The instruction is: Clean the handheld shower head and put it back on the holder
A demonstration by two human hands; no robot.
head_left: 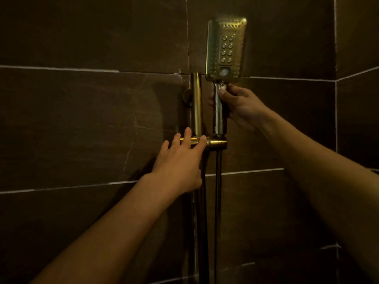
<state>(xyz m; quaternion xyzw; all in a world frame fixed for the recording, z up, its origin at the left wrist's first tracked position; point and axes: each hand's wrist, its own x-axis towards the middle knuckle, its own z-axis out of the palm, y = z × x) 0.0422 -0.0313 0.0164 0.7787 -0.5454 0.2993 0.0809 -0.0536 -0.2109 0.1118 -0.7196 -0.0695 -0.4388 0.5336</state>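
Observation:
The brass handheld shower head (225, 48) stands upright, its rectangular nozzle face toward me. Its chrome handle (219, 113) drops into the brass holder (215, 142) on the wall rail. My right hand (240, 105) is closed around the top of the handle, just under the head. My left hand (180, 160) lies with spread fingers on the left end of the holder's crossbar, fingertips touching it, holding nothing. A dark hose (218, 201) hangs straight down from the handle's base.
A vertical brass rail (197, 103) with a round wall mount (187, 96) runs beside the handle. Dark brown tiled walls (82, 119) surround everything, meeting in a corner at the right (336, 119). The light is dim.

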